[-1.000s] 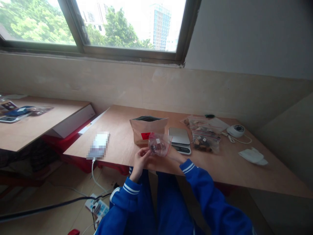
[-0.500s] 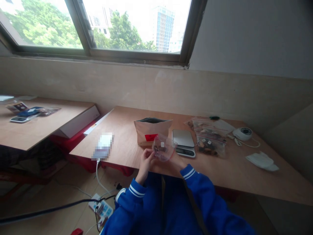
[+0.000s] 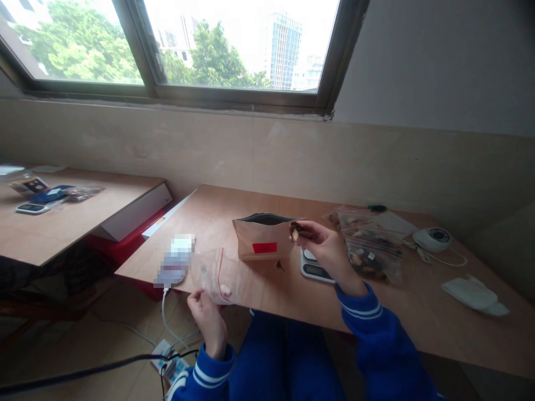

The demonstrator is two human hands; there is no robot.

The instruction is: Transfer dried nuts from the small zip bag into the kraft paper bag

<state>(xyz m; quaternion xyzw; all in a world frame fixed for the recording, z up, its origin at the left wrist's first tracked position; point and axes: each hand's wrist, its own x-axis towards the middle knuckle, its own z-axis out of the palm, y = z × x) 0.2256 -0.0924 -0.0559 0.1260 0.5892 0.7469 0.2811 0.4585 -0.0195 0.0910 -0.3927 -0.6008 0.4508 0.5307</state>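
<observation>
Right hand (image 3: 328, 248) fingers pinching dark pieces above kraft pouch (image 3: 263, 238); 1 piece (image 3: 279, 266) lying on table (image 3: 418, 312) below, more risking dropping. Left hand (image 3: 207, 317) fingers pinching zip bag (image 3: 217, 273) loosely, possibly slipping.

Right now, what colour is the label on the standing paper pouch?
Red, on the tan paper pouch; seen in the head view.

Bare tabletop (image 3: 234, 203) behind the kraft pouch (image 3: 262, 238); right of it, blocked by scale (image 3: 311, 266) and filled bags (image 3: 371, 250).

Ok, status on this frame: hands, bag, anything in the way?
Left hand grips clear zip bag. Right hand pinches dark pieces beside kraft pouch. Nothing between them.
</observation>
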